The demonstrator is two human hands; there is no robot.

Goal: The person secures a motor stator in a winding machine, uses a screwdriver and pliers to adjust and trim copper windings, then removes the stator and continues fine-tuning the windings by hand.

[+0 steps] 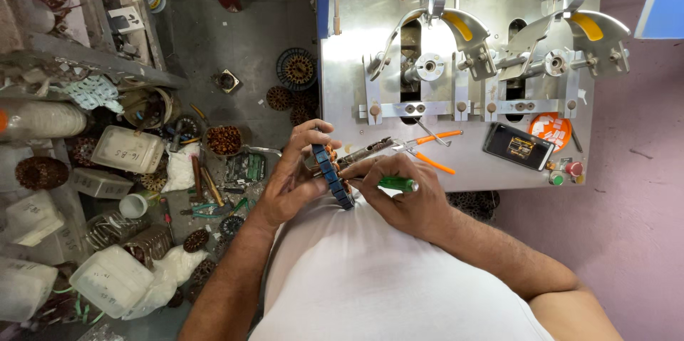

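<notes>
Grip status, head view: left hand (293, 183) closed around stator ring (333, 173) with blue insulation, fingers curled over upper edge, forearm entering from 7 o'clock. Right hand (399, 195) closed on green-handled screwdriver (396, 184), knuckles up, forearm entering from 4 o'clock, tip hidden against ring. Ring held at chest, at 6 o'clock of metal counter (470, 163). Orange-handled pliers (427, 148) lying at 1 o'clock of right hand.
</notes>
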